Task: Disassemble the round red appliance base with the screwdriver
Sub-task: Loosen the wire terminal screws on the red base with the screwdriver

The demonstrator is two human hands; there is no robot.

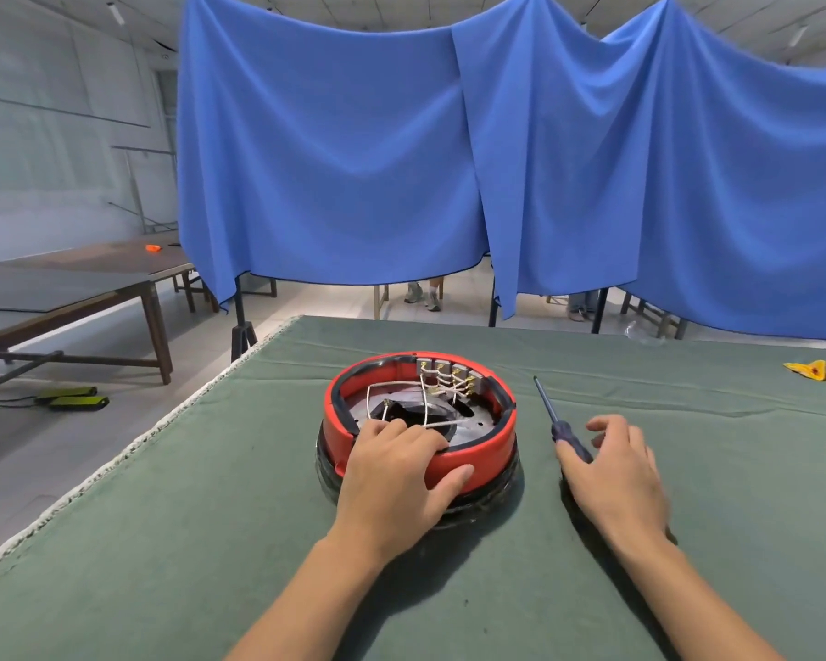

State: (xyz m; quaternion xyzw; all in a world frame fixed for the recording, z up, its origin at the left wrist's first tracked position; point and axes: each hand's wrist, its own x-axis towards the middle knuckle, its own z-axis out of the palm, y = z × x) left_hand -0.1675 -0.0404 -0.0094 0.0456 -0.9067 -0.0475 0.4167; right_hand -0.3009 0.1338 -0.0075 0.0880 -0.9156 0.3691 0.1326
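We take the red appliance base point(420, 424) as our landmark; it sits upside down near the middle of the green cloth-covered table point(211, 517), its underside already open so that white wires, a row of grey terminal blocks at the far rim and a dark metal plate show inside; from that we judge an outer cover is already off, though no removed cover or loose screws lie anywhere in view. Our left hand point(397, 474) rests on the near rim of the base, fingers curled over the edge into the cavity and thumb pressed on the red outer wall, steadying it. Just right of the base lies the screwdriver point(561, 419), shaft pointing away; our right hand point(616, 469) is over its dark handle, fingers spread and loosely curved; whether they touch the handle or have closed on it we cannot tell. Every internal fastening seems left to undo. The fingertips hide the near inner wall; screw heads are too small to make out; far right of the base lies a small yellow scrap point(808, 369) we cannot identify.
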